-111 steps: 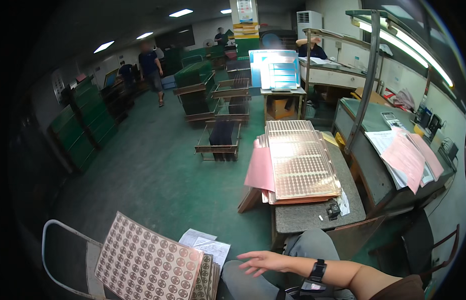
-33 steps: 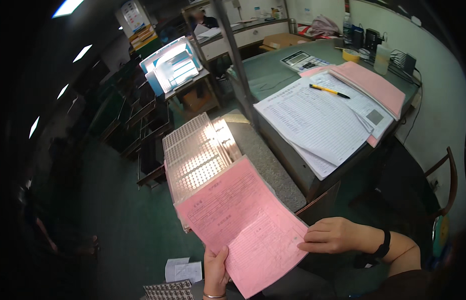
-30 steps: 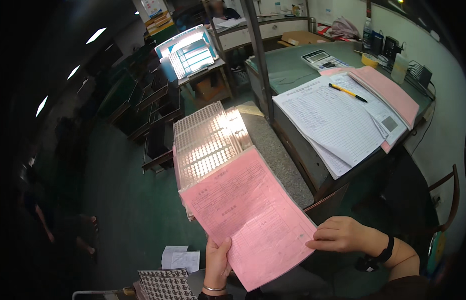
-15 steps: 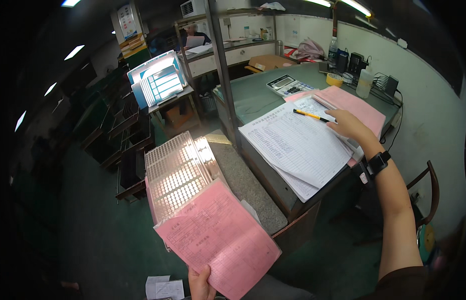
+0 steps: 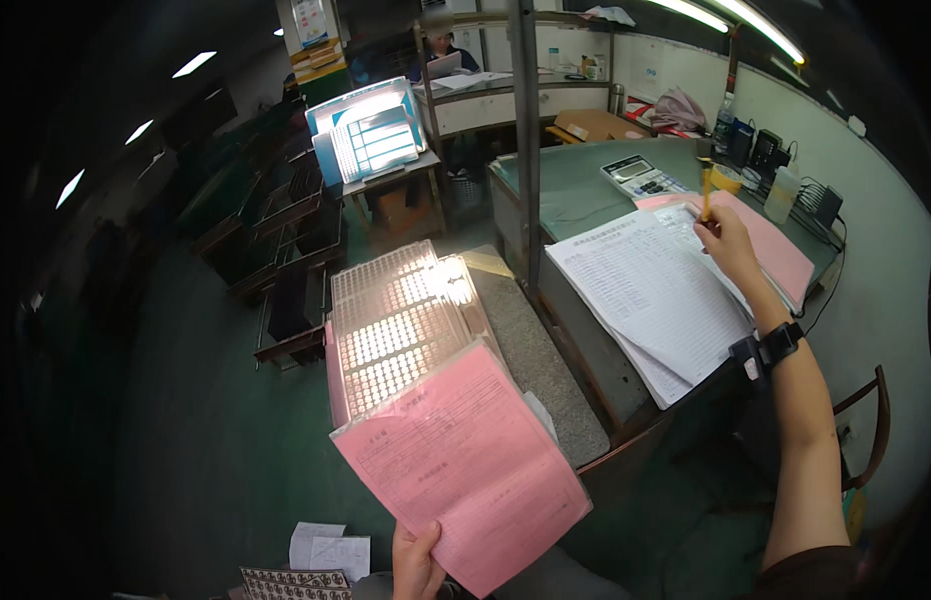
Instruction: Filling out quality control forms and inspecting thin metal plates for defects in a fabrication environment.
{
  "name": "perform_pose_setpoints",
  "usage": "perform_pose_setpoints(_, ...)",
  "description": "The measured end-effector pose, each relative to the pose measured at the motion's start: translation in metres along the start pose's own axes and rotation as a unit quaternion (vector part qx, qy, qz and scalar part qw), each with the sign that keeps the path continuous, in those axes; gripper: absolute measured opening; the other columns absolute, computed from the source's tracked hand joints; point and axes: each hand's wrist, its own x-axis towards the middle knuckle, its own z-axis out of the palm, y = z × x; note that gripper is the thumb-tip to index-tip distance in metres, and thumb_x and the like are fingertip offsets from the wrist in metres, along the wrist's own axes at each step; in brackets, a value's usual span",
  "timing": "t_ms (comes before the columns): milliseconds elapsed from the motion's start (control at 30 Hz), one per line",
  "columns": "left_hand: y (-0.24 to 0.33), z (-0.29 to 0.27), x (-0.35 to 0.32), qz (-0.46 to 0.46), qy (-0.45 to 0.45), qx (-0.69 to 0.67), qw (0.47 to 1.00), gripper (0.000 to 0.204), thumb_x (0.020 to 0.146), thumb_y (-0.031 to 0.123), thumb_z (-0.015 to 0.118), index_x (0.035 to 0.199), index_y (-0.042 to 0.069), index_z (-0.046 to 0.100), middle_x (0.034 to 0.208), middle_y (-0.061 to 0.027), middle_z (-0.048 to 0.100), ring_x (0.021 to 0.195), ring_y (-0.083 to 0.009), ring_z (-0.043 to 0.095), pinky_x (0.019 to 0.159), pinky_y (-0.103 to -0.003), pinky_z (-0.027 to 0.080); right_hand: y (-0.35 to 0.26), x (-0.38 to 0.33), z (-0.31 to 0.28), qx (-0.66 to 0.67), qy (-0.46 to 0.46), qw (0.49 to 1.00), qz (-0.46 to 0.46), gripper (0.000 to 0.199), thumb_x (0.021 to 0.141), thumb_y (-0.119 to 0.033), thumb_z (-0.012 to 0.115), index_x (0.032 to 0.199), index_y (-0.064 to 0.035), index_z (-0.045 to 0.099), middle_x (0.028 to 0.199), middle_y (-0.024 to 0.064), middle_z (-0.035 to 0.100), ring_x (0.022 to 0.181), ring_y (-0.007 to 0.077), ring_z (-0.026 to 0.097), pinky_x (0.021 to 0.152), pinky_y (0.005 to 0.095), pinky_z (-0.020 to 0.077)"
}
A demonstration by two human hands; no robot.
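While the left hand (image 5: pixel 418 560) keeps its grip on the lower edge of a pink sheet (image 5: pixel 471 475), thumb on top, the right hand (image 5: pixel 724 238) has a narrow grip around a yellow pen (image 5: pixel 706 192), held near upright; the pink sheet tilts in front of the body, its top edge overlapping the near end of a stack of perforated panels (image 5: pixel 396 325); the right hand is over the far right part of white papers (image 5: pixel 651 300), contact can't be told; those papers stick out past the near edge of the green worktop (image 5: pixel 576 190); bare green surface shows left of the calculator (image 5: pixel 644 178); a grey speckled worktop (image 5: pixel 551 365) runs between panels and papers, and green floor (image 5: pixel 196 430) spreads left of the panels; a metal post (image 5: pixel 527 130) rises at the green worktop's left side, cutting across the view behind; pink folder (image 5: pixel 786 255) just beyond the right hand, yellow tape roll (image 5: pixel 727 178) and clear bottle (image 5: pixel 783 196) behind it; wooden chair (image 5: pixel 874 440) right of the right forearm; dark racks (image 5: pixel 301 300) stand left of the panels.
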Motion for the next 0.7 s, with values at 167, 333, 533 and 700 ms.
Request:
perform_pose_setpoints(167,-0.002,-0.006,0.005,-0.043,-0.001,-0.023,0.999,0.043,0.084,-0.001,0.053,0.124,-0.002,0.039,0.122,-0.0129,0.050,0.110,-0.0226,0.051,0.095,-0.036,0.041,-0.053,-0.053,0.004,0.408,-0.092,0.895,0.152,0.018,0.087,-0.021,0.057,0.092,-0.0035,0.056,0.078,-0.0002,0.055,0.072,0.0067,0.057,0.069,0.0205,0.0498)
perform_pose_setpoints(333,0.002,-0.007,0.005,-0.051,-0.016,-0.030,0.998,0.043,0.084,0.000,0.054,0.124,-0.002,0.040,0.122,-0.0123,0.050,0.111,-0.0219,0.050,0.096,-0.035,0.040,-0.080,-0.103,0.035,0.261,-0.162,0.943,-0.126,0.018,0.090,-0.012,0.049,0.102,-0.0015,0.057,0.089,0.0053,0.061,0.080,0.0152,0.059,0.077,0.0256,0.0458)
perform_pose_setpoints(533,0.008,-0.009,0.002,-0.055,-0.018,-0.031,0.998,0.042,0.085,0.002,0.054,0.124,-0.003,0.039,0.122,-0.0126,0.050,0.111,-0.0218,0.050,0.096,-0.035,0.040,-0.100,-0.123,0.032,0.149,-0.210,0.931,-0.258,0.028,0.080,0.006,0.052,0.103,-0.0080,0.060,0.096,0.0098,0.061,0.090,0.0216,0.058,0.082,0.0270,0.0426)
perform_pose_setpoints(700,0.007,-0.010,0.001,-0.056,-0.022,-0.046,0.997,0.042,0.085,0.002,0.054,0.124,-0.003,0.040,0.122,-0.0126,0.051,0.110,-0.0215,0.051,0.095,-0.034,0.040,-0.112,-0.127,0.032,0.096,-0.195,0.934,-0.283,0.036,0.073,0.011,0.054,0.103,-0.0082,0.059,0.106,0.0103,0.058,0.101,0.0263,0.053,0.087,0.0323,0.0417)
